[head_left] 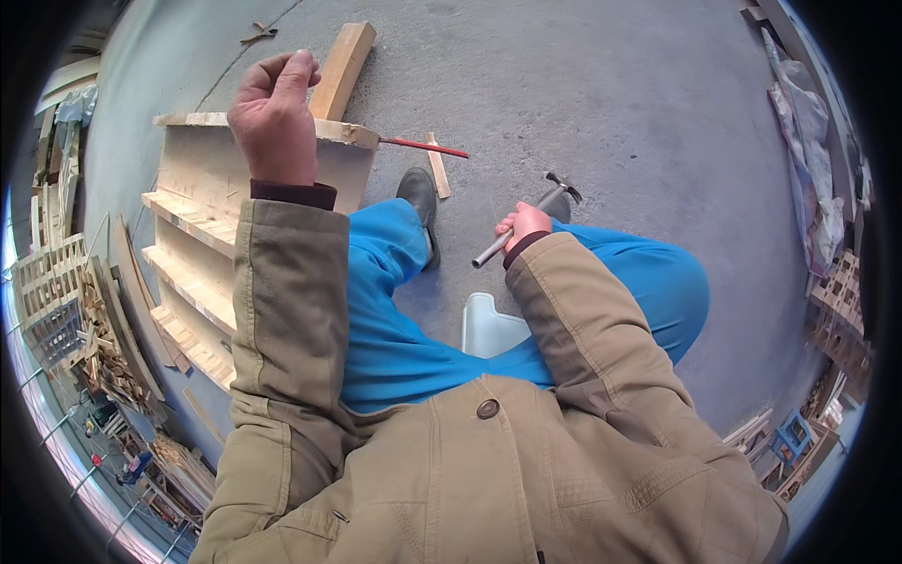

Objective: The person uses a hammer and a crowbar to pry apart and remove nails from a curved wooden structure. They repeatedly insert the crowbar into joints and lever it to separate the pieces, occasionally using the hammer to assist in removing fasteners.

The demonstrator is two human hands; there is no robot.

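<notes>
My left hand (274,122) is raised over the far end of a wooden pallet (193,218), fingers curled and thumb pressed against them. Whatever it may pinch is hidden. In my right hand (525,226) is a claw hammer (490,250) with a metal shaft, gripped partway along, its dark head (565,186) pointing away over my right shoe. The pallet stands at my left, its slats facing left. A thin red bar (425,147) juts to the right from the pallet's far corner. Beyond it, a short wooden beam (344,70) touches or lies close to the pallet.
A flat wood strip (438,165) lies on the concrete floor (601,103) near my left shoe (419,209). Between my legs shows a pale plastic seat or container (492,327). Scrap wood (113,352) is heaped at left; plastic sheeting (806,160) lies along the right side.
</notes>
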